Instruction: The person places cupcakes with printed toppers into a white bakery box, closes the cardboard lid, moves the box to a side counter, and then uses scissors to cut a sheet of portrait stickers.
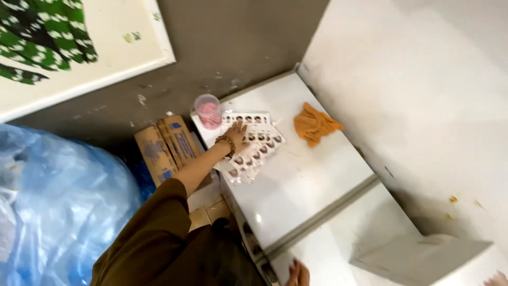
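My left hand [237, 135], with a beaded bracelet on the wrist and a brown sleeve up the arm, lies flat with fingers spread on a fanned pile of white blister sheets [257, 145] that hold small dark round pieces. The sheets rest on the far left part of a white tabletop [301, 180]. A clear plastic cup with pink contents [208, 111] stands just left of the sheets at the table's corner. Only the fingertips of my right hand [298, 274] show at the bottom edge, resting on the white surface; how it is held is hidden.
An orange crumpled cloth [315, 124] lies on the table to the right of the sheets. Cardboard boxes [166, 145] stand on the floor left of the table. A big blue plastic bag [58, 206] fills the lower left. A white wall [423, 95] borders the right.
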